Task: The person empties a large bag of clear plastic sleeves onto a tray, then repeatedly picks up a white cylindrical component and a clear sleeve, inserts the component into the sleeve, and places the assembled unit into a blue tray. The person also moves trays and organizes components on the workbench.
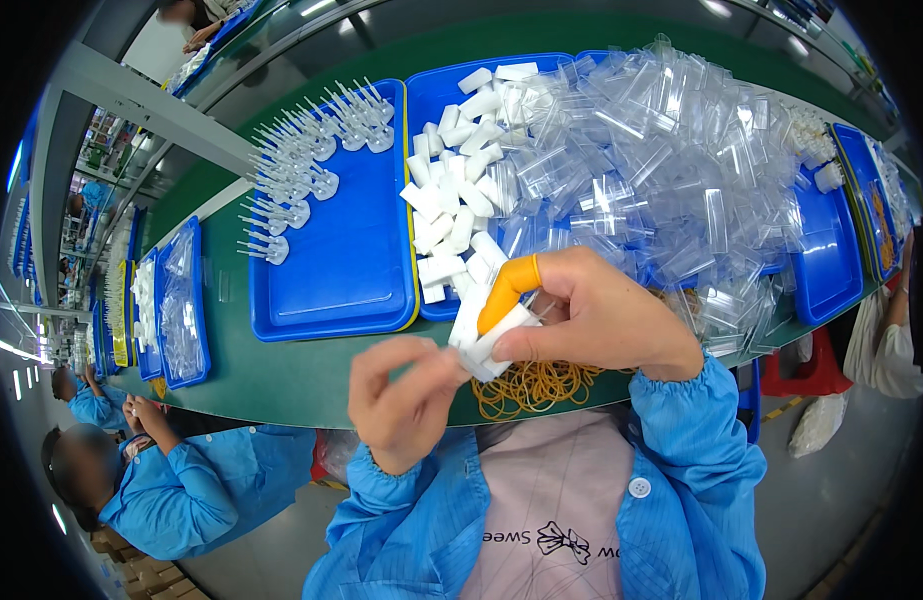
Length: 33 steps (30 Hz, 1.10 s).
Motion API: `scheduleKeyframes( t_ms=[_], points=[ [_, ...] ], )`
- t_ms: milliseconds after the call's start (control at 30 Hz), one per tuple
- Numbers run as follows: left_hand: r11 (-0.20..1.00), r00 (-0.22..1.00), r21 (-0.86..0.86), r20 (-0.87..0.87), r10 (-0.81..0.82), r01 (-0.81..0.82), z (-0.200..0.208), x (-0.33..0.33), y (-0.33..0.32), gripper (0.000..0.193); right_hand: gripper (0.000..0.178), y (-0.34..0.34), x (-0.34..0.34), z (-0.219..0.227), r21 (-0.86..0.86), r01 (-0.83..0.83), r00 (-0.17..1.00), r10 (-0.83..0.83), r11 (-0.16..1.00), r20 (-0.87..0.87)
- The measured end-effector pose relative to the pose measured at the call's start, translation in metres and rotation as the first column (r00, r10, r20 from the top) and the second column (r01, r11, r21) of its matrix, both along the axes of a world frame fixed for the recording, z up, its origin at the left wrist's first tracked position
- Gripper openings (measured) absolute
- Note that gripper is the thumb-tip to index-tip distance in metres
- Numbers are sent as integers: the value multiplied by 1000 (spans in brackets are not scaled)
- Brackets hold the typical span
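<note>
A white, block-like piece (pixel 518 321) is pinched in my right hand (pixel 606 310), between the thumb and an index finger in an orange finger cot. At its lower left end, the thumb and fingertips of my left hand (pixel 406 395) close on the same piece. Something clear, perhaps a plastic sleeve, seems to surround that end; the fingers partly hide it. Just beyond my hands, many white pieces (pixel 446 190) lie heaped in a blue tray (pixel 436 312). Under my right hand, a pile of yellowish rubber bands (pixel 536 388) rests on the green table (pixel 321 375).
Clear plastic sleeves (pixel 681 170) form a large heap to the right. A blue tray (pixel 326 290) on the left holds rows of clear parts with thin stems (pixel 306 165). Farther right stands another blue tray (pixel 826 260). A co-worker in blue (pixel 201 490) sits at my left.
</note>
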<state>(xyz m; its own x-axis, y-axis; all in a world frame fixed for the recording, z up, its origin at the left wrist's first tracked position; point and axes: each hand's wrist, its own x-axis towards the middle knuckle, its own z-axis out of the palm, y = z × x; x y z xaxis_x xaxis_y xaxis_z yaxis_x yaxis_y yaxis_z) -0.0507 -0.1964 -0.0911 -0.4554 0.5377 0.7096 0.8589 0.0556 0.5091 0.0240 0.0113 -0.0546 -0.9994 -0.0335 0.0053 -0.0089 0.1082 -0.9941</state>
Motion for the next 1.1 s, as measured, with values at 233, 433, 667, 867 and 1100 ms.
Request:
scheduleKeyframes(
  t_ms=[233,433,667,867,1100],
  points=[
    [926,548,349,750,-370,146,-12,19,15,63,30,-6,1,14,179,115,984,-88,977,-153],
    [918,279,396,882,-379,-4,-13,4,10,73,40,-4,11,21,-377,515,793,-595,770,-132],
    [903,137,430,895,-425,-12,-9,6,8,77,45,-59,67,11,-788,74,997,-53,611,52],
    [895,138,446,885,-446,28,-10,0,11,71,40,-57,115,4,283,-332,909,385,900,-158],
    [948,321,303,892,-318,99,-11,19,14,63,30,-14,142,12,190,138,983,-111,972,-147]
  ],
)
